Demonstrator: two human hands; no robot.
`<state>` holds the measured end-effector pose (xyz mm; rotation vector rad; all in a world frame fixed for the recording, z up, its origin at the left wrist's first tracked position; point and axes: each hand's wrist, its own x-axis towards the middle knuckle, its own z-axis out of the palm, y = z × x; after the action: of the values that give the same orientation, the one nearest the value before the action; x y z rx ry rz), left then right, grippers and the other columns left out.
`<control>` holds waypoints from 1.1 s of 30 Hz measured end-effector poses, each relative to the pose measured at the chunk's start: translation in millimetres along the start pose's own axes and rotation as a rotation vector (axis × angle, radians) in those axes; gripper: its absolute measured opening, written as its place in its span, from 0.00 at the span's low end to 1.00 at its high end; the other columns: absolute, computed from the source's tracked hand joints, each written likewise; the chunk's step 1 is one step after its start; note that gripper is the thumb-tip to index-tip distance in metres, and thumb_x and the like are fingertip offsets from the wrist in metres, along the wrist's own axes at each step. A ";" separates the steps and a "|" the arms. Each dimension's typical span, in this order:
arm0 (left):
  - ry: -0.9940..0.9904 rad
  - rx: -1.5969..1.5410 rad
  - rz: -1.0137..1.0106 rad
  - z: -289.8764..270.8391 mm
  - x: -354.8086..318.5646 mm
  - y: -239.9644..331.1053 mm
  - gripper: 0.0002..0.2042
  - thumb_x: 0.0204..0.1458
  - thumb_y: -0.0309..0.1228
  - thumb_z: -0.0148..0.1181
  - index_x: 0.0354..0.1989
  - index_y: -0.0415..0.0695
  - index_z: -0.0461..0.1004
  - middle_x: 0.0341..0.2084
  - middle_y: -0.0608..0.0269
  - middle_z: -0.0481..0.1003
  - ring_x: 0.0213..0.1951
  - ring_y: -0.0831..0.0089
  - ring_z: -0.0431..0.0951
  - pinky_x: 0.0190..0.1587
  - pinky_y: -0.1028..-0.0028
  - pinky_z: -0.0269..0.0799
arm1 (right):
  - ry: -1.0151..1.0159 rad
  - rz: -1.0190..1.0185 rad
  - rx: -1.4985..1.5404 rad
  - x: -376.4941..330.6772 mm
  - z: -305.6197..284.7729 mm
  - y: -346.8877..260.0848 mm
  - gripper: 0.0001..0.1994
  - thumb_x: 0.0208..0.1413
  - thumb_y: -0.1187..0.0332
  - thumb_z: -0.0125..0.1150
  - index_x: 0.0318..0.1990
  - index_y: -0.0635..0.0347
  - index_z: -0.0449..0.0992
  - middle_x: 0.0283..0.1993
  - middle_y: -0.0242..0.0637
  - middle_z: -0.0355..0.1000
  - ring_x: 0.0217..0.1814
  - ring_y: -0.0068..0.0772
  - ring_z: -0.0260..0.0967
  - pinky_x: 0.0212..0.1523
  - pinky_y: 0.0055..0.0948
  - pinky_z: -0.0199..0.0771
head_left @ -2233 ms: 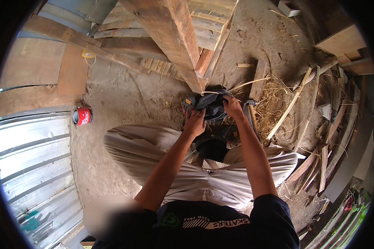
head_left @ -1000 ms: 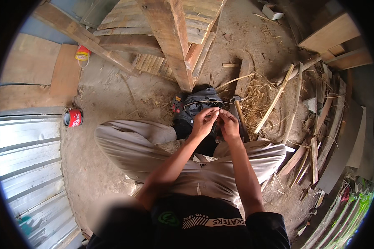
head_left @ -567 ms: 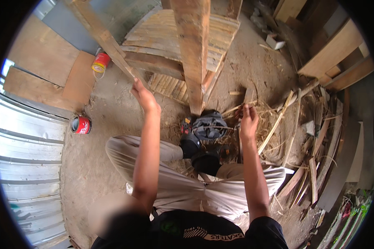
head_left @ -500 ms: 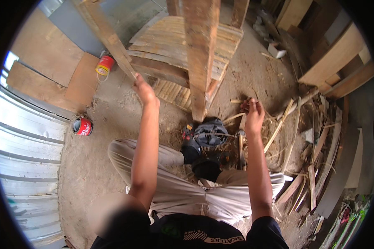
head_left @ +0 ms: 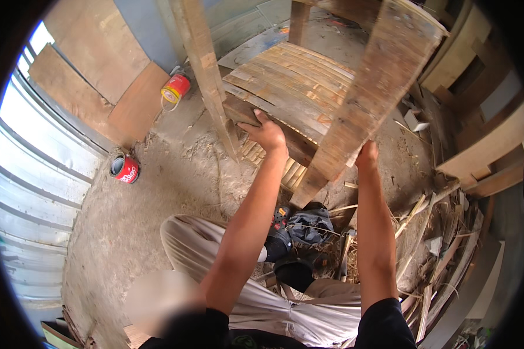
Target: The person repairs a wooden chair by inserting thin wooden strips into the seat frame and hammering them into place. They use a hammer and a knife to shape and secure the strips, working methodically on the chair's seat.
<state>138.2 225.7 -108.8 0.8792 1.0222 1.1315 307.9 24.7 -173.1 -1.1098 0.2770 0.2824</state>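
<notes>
Hands first: we have both of them up on a wooden chair (head_left: 300, 87) standing on the dirt floor (head_left: 157, 192) ahead of our knees. Our left hand (head_left: 266, 132) is closed over the front edge of the chair's slatted seat, fingers curled on top of the rail, just beside the slim front leg (head_left: 206, 70) that slants up on the chair's left. Our right hand (head_left: 367, 156) is wrapped around the side of the broad plank (head_left: 367, 93) that runs diagonally across the chair's right, gripping it near its lower end.

Below the chair, between it and our lap, lies a dark power tool (head_left: 305, 227) with a red part at its left, resting among straw and wood scraps; neither hand touches it. Left of the chair, a red and yellow can (head_left: 176, 88) lies by flat boards leaning on the wall, and nearer us on that side another red can (head_left: 124, 167) rests on the dirt floor beside corrugated metal sheeting (head_left: 29, 192). Right of the chair, loose planks and offcuts (head_left: 442, 244) pile up, well apart from both hands.
</notes>
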 end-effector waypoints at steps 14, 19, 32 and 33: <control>-0.090 0.070 -0.067 -2.0 60.1 -1.2 0.41 0.65 0.48 0.48 0.74 0.38 0.33 0.70 0.36 0.49 0.68 0.42 0.56 0.70 0.57 0.53 | -0.180 0.077 0.198 0.9 35.2 27.3 0.21 0.68 0.60 0.40 0.61 0.63 0.68 0.60 0.43 0.71 0.60 0.46 0.70 0.59 0.49 0.73; -0.368 -0.142 -0.110 -26.3 135.2 5.3 0.39 0.65 0.44 0.51 0.75 0.40 0.37 0.71 0.49 0.54 0.65 0.57 0.63 0.64 0.62 0.63 | 0.010 -0.071 0.329 -46.6 77.1 73.1 0.15 0.66 0.65 0.41 0.55 0.63 0.66 0.57 0.45 0.69 0.56 0.47 0.70 0.56 0.48 0.74; -0.818 0.061 -0.179 -35.8 205.4 17.5 0.35 0.65 0.52 0.47 0.71 0.39 0.51 0.67 0.48 0.59 0.64 0.58 0.66 0.63 0.63 0.64 | 0.062 -0.040 0.219 -144.7 74.4 100.7 0.17 0.71 0.61 0.39 0.60 0.63 0.57 0.58 0.44 0.64 0.55 0.42 0.67 0.52 0.45 0.74; -0.848 0.090 -0.177 -40.5 201.6 19.6 0.35 0.64 0.52 0.47 0.71 0.39 0.52 0.67 0.48 0.60 0.64 0.59 0.66 0.63 0.63 0.64 | 0.040 -0.055 0.170 -149.8 60.0 102.6 0.15 0.71 0.61 0.42 0.57 0.61 0.60 0.54 0.41 0.65 0.51 0.40 0.68 0.49 0.42 0.75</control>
<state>115.9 428.5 -140.8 1.1678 0.4288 0.4675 136.5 109.0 -180.3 -0.9545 0.2998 0.1849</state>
